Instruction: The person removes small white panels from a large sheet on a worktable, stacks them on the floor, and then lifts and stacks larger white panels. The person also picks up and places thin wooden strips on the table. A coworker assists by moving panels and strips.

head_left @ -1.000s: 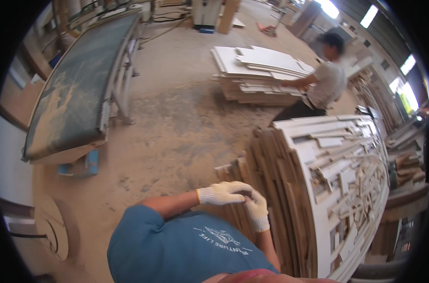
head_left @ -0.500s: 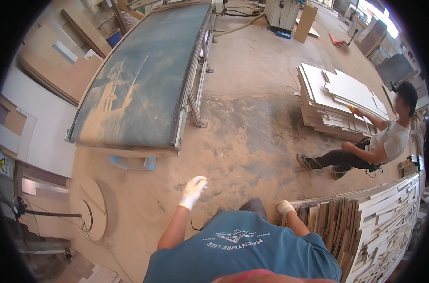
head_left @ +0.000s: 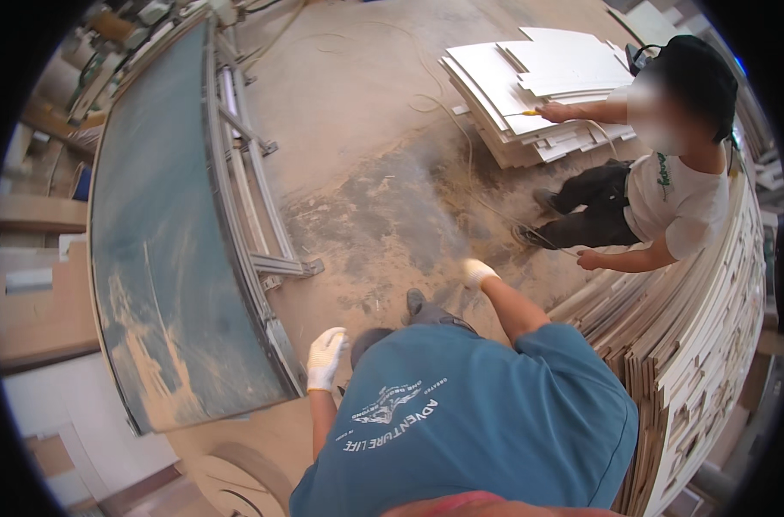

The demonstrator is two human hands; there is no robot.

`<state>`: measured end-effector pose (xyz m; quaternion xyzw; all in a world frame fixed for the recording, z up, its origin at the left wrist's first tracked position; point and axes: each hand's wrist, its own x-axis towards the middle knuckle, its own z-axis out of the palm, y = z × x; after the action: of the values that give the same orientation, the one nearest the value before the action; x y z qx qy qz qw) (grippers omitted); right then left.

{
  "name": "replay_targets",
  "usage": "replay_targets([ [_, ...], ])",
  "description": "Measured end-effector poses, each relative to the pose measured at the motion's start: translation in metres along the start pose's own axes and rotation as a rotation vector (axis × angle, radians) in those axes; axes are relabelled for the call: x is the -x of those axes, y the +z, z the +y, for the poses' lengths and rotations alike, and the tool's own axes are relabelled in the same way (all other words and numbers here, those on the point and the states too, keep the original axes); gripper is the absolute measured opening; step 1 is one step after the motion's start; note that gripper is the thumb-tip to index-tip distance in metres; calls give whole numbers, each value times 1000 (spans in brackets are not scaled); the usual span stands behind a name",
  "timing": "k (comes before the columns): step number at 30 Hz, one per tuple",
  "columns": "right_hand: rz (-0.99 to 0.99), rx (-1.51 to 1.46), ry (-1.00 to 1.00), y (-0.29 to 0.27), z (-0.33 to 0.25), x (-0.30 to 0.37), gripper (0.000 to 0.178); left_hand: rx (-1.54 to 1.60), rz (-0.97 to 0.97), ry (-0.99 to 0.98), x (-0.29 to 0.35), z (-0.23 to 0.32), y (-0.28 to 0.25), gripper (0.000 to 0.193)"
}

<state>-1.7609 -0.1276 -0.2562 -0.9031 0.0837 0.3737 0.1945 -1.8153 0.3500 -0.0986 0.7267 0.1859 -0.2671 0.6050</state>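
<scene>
My left hand (head_left: 326, 358), in a white knit glove, hangs beside the near right corner of the conveyor belt (head_left: 150, 258). It holds nothing, and its fingers look loosely apart. Out in front of me and over the dusty floor is my right hand (head_left: 478, 273), gloved as well. Motion blurs its fingers, and I make out nothing in it. The tall stack of cut boards (head_left: 676, 353) rises to the right of my body. Neither hand touches the belt or the boards.
A co-worker (head_left: 685, 189) stands ahead on the right, pointing a yellow-tipped tool at a stack of white panels (head_left: 573, 69). A thin hose (head_left: 469, 146) trails across the floor. Metal legs (head_left: 288, 267) jut out beside the belt. Below lies a round board (head_left: 228, 482).
I have stepped forward and turned right, so the belt and panels are closer. My right hand has left the side of the board stack and swung forward. The co-worker's tool arm reaches over the panels.
</scene>
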Motion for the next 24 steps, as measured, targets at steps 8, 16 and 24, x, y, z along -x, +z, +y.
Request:
replay_targets([
  [8,90,-95,-215,-158,-183,-144,34,78,93,-22,-184,92,-88,25],
  [16,144,-184,137,-197,-182,-216,37,-162,-110,-6,-415,277,-192,26],
  [24,-155,-435,517,-188,-195,-228,23,-355,-523,257,-613,531,-166,26],
])
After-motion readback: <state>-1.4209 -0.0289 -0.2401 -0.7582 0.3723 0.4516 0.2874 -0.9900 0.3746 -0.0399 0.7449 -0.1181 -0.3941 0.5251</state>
